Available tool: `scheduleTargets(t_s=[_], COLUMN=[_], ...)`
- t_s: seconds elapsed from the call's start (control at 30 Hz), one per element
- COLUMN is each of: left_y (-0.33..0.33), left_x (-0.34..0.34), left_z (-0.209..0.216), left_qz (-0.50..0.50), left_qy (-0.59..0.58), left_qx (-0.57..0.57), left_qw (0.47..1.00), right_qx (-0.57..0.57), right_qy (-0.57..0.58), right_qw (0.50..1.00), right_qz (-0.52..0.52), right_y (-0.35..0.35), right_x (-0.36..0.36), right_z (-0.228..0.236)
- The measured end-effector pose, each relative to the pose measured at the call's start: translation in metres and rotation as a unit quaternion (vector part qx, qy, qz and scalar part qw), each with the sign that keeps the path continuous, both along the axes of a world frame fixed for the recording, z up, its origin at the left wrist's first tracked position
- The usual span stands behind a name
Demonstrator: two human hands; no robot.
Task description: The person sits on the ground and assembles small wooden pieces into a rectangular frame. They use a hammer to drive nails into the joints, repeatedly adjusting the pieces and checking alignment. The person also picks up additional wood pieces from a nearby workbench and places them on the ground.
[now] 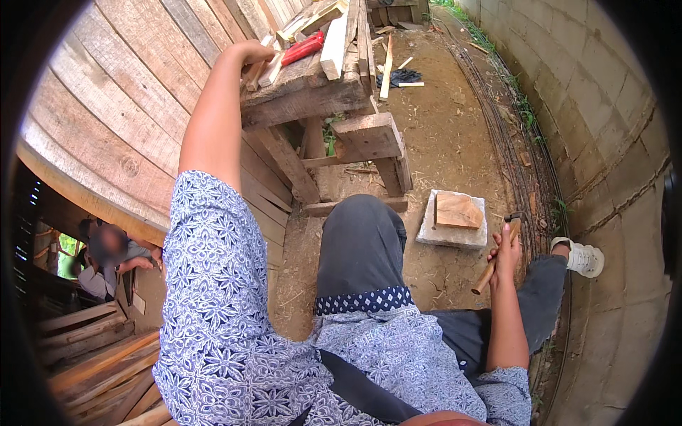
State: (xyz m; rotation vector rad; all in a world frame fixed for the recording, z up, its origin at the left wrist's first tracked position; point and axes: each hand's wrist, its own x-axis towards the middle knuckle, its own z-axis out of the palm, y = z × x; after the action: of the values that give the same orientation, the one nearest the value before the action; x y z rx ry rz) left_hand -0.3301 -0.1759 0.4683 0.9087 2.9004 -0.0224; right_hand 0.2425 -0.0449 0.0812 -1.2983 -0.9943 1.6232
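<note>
My right hand point(505, 255) is closed around the wooden handle of a hammer point(484, 279), whose dark metal head points away from me. Left of it, a square block of wood point(457, 211) lies on a pale stone slab point(452, 238) on the ground. My left arm stretches far forward, and my left hand point(249, 52) rests at the near left corner of a rough wooden workbench point(305, 98), against some short wood pieces point(271, 70). Its fingers are mostly hidden, so any grip is unclear. Close beside it is a red tool or case point(302, 48).
A pale wooden beam point(334, 48) lies along the bench. A plank wall point(121, 99) rises on the left, a concrete block wall point(604, 92) on the right. Long metal rods point(490, 106) run beside that wall. Another person point(106, 255) sits at the far left, near stacked boards point(106, 376).
</note>
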Motion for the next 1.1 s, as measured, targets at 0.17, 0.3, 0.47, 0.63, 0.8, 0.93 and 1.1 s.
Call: scheduleTargets(t_s=[0.17, 0.3, 0.47, 0.63, 0.8, 0.93, 1.1], left_y=[-0.009, -0.021, -0.031, -0.022, 0.051, 0.151, 0.220], left_x=[-0.011, -0.031, -0.021, 0.050, 0.263, 0.375, 0.347], left_z=[-0.014, -0.030, -0.027, 0.049, -0.042, -0.207, -0.417], left_qz=[0.012, 0.009, 0.025, -0.141, -0.348, -0.461, -0.420], left_qy=[-0.048, -0.058, -0.081, -0.081, -0.145, -0.211, -0.101], left_qx=[0.070, 0.136, 0.276, 0.452, 0.335, 0.149, -0.005], left_qw=[0.996, 0.989, 0.957, 0.877, 0.864, 0.849, 0.902], right_qx=[0.001, 0.000, -0.005, -0.009, 0.013, 0.024, 0.015], right_qy=[0.004, 0.016, 0.034, 0.063, 0.106, 0.157, 0.149], right_qw=[1.000, 1.000, 0.999, 0.997, 0.990, 0.980, 0.975], right_qz=[0.010, 0.002, -0.017, -0.046, -0.090, -0.119, -0.162], right_y=[-0.008, -0.014, -0.007, -0.009, 0.004, 0.010, 0.012], right_x=[-0.002, 0.001, 0.009, 0.011, 0.019, 0.036, 0.048], right_z=[0.011, 0.025, 0.023, 0.037, 0.039, 0.039, 0.047])
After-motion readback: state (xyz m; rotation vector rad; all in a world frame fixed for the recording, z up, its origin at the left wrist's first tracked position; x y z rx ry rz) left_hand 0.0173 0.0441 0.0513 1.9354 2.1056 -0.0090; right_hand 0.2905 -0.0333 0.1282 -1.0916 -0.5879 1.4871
